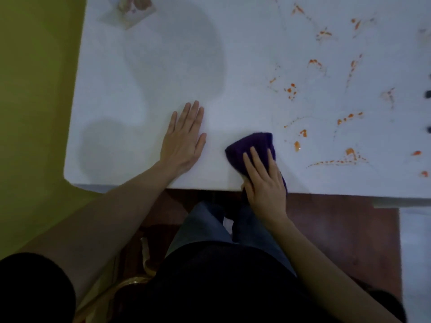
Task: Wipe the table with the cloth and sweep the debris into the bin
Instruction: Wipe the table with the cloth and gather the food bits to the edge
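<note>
A dark purple cloth (250, 145) lies bunched on the white table (144, 94) near its front edge. My right hand (264, 183) presses down on it, fingers spread over the cloth, which pokes out beyond my fingertips. My left hand (184, 138) rests flat and open on the bare table, a little to the left of the cloth. Orange-red sauce splatters (345, 120) and thin smeared streaks cover the right half of the table, starting just right of the cloth. No bin is in view.
A small pale patterned object (131, 10) sits at the table's far left. Small dark items (428, 94) lie at the right edge of view. A yellow-green wall is on the left. Below the table edge are my legs and a reddish-brown floor.
</note>
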Action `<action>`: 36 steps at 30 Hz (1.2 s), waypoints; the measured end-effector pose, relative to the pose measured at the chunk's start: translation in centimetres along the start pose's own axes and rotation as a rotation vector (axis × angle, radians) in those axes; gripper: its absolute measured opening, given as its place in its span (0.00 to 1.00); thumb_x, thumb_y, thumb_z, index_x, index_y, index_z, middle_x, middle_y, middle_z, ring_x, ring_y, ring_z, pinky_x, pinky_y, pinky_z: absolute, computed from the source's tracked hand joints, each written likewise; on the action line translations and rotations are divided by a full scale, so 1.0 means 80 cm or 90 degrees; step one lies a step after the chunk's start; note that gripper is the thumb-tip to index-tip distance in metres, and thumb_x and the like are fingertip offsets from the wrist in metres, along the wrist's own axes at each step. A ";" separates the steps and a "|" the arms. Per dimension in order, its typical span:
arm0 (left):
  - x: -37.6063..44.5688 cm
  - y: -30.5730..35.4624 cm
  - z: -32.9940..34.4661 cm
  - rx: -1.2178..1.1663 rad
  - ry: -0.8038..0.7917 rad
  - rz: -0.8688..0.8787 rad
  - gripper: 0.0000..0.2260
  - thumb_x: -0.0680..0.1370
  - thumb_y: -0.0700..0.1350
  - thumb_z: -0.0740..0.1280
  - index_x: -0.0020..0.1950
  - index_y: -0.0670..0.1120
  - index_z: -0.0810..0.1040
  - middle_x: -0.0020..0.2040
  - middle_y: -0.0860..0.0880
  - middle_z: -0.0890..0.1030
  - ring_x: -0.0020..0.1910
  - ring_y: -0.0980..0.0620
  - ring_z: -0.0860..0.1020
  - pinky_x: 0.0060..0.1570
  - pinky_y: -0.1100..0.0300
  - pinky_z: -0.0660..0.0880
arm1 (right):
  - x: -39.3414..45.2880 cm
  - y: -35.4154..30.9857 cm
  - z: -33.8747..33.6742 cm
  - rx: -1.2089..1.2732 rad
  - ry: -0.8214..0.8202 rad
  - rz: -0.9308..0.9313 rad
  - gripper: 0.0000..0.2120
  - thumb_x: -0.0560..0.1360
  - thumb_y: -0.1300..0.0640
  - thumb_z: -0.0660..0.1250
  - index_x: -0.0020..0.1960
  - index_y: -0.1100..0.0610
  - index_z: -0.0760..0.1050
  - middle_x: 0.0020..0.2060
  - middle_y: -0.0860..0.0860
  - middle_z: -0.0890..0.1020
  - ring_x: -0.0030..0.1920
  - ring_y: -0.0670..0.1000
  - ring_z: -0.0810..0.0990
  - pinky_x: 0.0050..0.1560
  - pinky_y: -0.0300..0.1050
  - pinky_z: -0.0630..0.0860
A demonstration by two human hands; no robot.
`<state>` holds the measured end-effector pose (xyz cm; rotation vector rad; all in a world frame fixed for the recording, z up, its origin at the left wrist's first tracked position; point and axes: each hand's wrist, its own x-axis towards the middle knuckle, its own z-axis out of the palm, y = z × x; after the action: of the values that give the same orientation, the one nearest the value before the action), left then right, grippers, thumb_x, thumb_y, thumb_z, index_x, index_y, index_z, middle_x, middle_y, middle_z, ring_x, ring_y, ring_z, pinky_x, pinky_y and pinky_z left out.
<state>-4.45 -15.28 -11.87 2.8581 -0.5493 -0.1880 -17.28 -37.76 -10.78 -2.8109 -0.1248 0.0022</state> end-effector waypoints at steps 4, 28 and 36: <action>0.035 0.048 0.003 -0.013 -0.008 0.019 0.28 0.83 0.52 0.49 0.81 0.43 0.50 0.82 0.46 0.51 0.81 0.47 0.49 0.79 0.47 0.46 | -0.032 0.071 -0.029 -0.003 0.024 0.087 0.27 0.77 0.57 0.62 0.76 0.55 0.63 0.76 0.51 0.62 0.77 0.59 0.55 0.71 0.59 0.64; 0.072 0.118 0.028 0.061 -0.005 -0.020 0.30 0.82 0.55 0.47 0.81 0.44 0.47 0.82 0.46 0.49 0.81 0.48 0.48 0.78 0.45 0.46 | -0.013 0.163 -0.059 -0.001 -0.011 0.027 0.29 0.76 0.58 0.61 0.76 0.55 0.63 0.77 0.53 0.61 0.78 0.60 0.53 0.74 0.59 0.60; 0.068 0.123 0.026 0.040 -0.003 -0.046 0.30 0.83 0.55 0.47 0.81 0.44 0.46 0.82 0.46 0.48 0.81 0.49 0.46 0.78 0.46 0.43 | 0.023 0.270 -0.098 0.010 0.048 0.266 0.27 0.79 0.55 0.53 0.78 0.54 0.60 0.78 0.53 0.58 0.78 0.62 0.52 0.75 0.61 0.58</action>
<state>-3.23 -26.65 -11.92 2.9419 -0.4618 -0.1923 -13.47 -60.51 -10.33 -2.7619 0.4762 -0.0045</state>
